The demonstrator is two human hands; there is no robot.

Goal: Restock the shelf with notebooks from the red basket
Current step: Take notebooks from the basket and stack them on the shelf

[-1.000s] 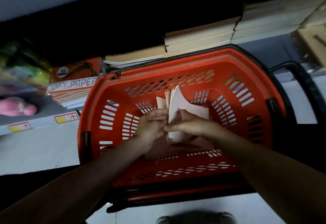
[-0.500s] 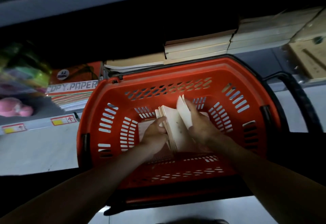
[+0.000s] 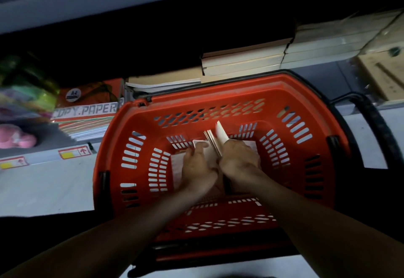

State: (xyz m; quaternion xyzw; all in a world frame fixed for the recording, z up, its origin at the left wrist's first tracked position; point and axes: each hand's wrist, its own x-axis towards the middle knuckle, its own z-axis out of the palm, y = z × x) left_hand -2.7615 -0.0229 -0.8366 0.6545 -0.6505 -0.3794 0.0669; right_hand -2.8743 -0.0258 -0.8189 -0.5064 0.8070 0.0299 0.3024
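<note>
Head cam: red basket (image 3: pixel 140 146) sits in front of the shelf (image 3: pixel 314 69), with its black handle (image 3: pixel 376 129) folded down on the right. Both hands are inside it.

The right hand (image 3: pixel 238 159) grips a bundle of notebooks (image 3: pixel 215 140) standing on edge mid-basket, its fingers curled round the right side. The bundle's top corner is fanned open. The left hand (image 3: pixel 197 166) is against the bundle's left face, thumb stretched forward. Its other fingers are hidden, so I can't tell whether they grip or just press. More pale notebooks lie flat on the basket floor under both hands.

On the shelf behind the basket are tan paper stacks (image 3: pixel 242 61). To the left is a ream marked COPY PAPER (image 3: pixel 87 109), and at far left something pink (image 3: pixel 15 137), blurred.
</note>
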